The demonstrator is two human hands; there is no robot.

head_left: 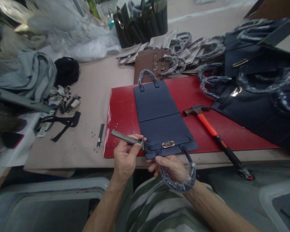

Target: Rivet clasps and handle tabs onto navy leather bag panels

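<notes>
A flat navy handbag panel lies on the red board, its near edge at the front of the table. My left hand is closed around a flat metal hand tool, whose forked end meets the panel's near left corner by the strap. With thumb on top and fingers beneath, my right hand pinches the panel's near edge. A plastic-wrapped handle loops over that hand. Close above it sits a gold-coloured metal plate on the strap.
On the right, a claw hammer rests on the board, its grip past the table edge. Navy bags pile behind it. Brown panels and black bags stand farther back. A small dark tool lies left of the board.
</notes>
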